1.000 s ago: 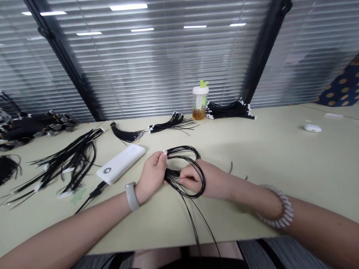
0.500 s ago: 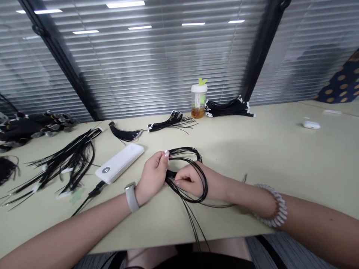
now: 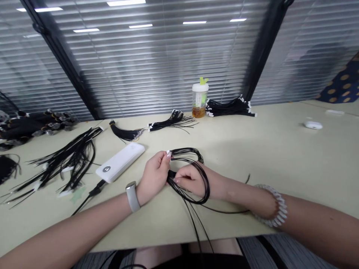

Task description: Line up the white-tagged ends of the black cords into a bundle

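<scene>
A looped bundle of thin black cables (image 3: 206, 186) is between my two hands near the table's front edge. My left hand (image 3: 155, 172) is closed on the bundle's left side, with a small white connector end showing by the thumb. Inside the loop, my right hand (image 3: 192, 181) has its fingers pinched against the black strands close to the left hand. The cables pass around the right wrist and fingers. A few loose strands hang down over the table edge, and one runs right beneath my forearm.
A white power bank (image 3: 120, 162) with a plugged-in cord lies left of my hands. More black cable bundles (image 3: 67, 157) lie at the left, and others (image 3: 230, 107) along the back beside a lidded cup (image 3: 199, 100). A white earbud case (image 3: 313, 125) sits at right.
Both hands hold nearly the same pose on the cable bundle. The loose strands below have shifted slightly, and the one under my right forearm now bows lower.
</scene>
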Motion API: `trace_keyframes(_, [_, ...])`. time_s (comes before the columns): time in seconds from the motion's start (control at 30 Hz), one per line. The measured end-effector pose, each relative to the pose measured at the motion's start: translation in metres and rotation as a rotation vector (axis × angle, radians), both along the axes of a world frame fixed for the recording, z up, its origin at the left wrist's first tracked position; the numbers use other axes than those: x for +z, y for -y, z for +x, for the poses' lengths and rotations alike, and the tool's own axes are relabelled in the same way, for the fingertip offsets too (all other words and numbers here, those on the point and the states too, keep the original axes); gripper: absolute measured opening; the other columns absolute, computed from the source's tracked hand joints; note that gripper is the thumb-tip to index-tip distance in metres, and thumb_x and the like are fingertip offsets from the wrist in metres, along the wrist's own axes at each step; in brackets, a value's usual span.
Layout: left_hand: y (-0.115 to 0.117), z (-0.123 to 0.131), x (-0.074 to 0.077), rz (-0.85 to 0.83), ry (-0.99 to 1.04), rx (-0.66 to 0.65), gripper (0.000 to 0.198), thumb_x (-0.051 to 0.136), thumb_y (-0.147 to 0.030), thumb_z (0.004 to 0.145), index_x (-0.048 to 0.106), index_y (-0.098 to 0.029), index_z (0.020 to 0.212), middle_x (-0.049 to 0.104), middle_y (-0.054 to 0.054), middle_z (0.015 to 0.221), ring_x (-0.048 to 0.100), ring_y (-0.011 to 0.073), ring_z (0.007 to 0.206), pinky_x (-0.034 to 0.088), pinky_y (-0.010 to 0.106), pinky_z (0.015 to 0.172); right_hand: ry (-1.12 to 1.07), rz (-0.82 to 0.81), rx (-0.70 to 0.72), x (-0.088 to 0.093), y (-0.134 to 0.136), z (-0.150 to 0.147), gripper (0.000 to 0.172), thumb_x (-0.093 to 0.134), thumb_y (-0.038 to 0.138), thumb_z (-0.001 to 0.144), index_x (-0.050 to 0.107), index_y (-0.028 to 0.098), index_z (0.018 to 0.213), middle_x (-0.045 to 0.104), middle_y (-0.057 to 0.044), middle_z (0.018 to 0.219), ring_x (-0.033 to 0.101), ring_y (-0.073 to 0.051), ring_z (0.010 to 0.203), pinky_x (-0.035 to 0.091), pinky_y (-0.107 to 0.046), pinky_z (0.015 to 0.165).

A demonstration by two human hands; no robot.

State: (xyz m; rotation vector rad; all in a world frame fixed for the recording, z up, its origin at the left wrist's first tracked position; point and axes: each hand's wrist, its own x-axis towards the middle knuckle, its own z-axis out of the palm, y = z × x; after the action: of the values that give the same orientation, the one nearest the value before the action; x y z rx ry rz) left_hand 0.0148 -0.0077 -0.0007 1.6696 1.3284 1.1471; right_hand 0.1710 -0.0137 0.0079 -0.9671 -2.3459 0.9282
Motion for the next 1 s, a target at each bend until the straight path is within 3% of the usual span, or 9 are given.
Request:
trace_keyframes(0.37, [0.001, 0.001, 0.001, -0.024, 0.009, -0.005, 0.034, 0.038, -0.046, 0.087, 0.04, -0.019, 0.066, 0.039, -0.007, 0.051, 0.039, 0.0071, 0.036, 0.033, 0.017, 0.032, 0.055, 0.069, -0.03, -0.003, 0.0, 0.001, 0.02, 0.044, 0.018, 0.077, 0.046, 0.015, 0.058, 0.042, 0.006, 0.05, 0.035, -0.005, 0.047, 0.024, -0.019, 0.042])
trace_keyframes(0.57, [0.0, 0.001, 0.002, 0.017, -0.048, 0.02, 0.035, 0.037, -0.045, 0.088, 0.037, -0.02, 0.063, 0.036, -0.007, 0.051, 0.037, 0.0078, 0.038, 0.032, 0.019, 0.034, 0.19, 0.199, -0.053, 0.013, 0.006, 0.007, 0.016, 0.046, 0.014, 0.072, 0.044, 0.016, 0.056, 0.043, 0.006, 0.049, 0.034, -0.005, 0.045, 0.023, -0.019, 0.043])
trace_keyframes(0.67, [0.0, 0.001, 0.004, 0.054, -0.074, 0.05, 0.035, 0.037, -0.042, 0.088, 0.037, -0.019, 0.062, 0.035, -0.006, 0.05, 0.037, 0.0078, 0.04, 0.031, 0.019, 0.037, 0.363, 0.319, -0.146, 0.028, 0.007, 0.015, 0.013, 0.05, 0.014, 0.069, 0.05, 0.017, 0.056, 0.047, 0.004, 0.05, 0.033, -0.007, 0.044, 0.021, -0.022, 0.043])
trace_keyframes(0.77, [-0.001, 0.001, 0.006, 0.006, -0.042, 0.07, 0.035, 0.037, -0.042, 0.088, 0.036, -0.02, 0.061, 0.033, -0.007, 0.048, 0.035, 0.0075, 0.037, 0.03, 0.019, 0.035, 0.498, 0.477, -0.372, 0.044, 0.002, 0.028, 0.014, 0.051, 0.017, 0.072, 0.061, 0.019, 0.062, 0.055, 0.0, 0.053, 0.043, -0.011, 0.047, 0.025, -0.024, 0.046])
trace_keyframes(0.87, [-0.002, 0.001, 0.006, -0.064, -0.004, 0.073, 0.035, 0.037, -0.045, 0.087, 0.036, -0.02, 0.063, 0.031, -0.008, 0.046, 0.035, 0.0075, 0.032, 0.028, 0.018, 0.031, 0.249, 0.63, -0.565, 0.056, -0.008, 0.041, 0.018, 0.05, 0.017, 0.076, 0.068, 0.02, 0.076, 0.063, -0.002, 0.061, 0.054, -0.015, 0.056, 0.039, -0.027, 0.054])
trace_keyframes(0.93, [-0.003, 0.0, 0.006, -0.092, 0.013, 0.063, 0.035, 0.037, -0.046, 0.087, 0.039, -0.02, 0.065, 0.032, -0.008, 0.046, 0.036, 0.0076, 0.03, 0.029, 0.018, 0.029, -0.105, 0.697, -0.599, 0.06, -0.013, 0.046, 0.018, 0.052, 0.018, 0.078, 0.069, 0.02, 0.086, 0.067, -0.004, 0.081, 0.06, -0.016, 0.071, 0.046, -0.03, 0.066])
trace_keyframes(1.0, [-0.003, 0.0, 0.005, -0.107, 0.031, 0.039, 0.036, 0.037, -0.047, 0.087, 0.039, -0.02, 0.064, 0.033, -0.008, 0.046, 0.037, 0.0075, 0.029, 0.029, 0.018, 0.028, -0.432, 0.647, -0.585, 0.061, -0.016, 0.047, 0.019, 0.052, 0.022, 0.082, 0.067, 0.019, 0.093, 0.066, -0.005, 0.094, 0.061, -0.016, 0.081, 0.049, -0.03, 0.074])
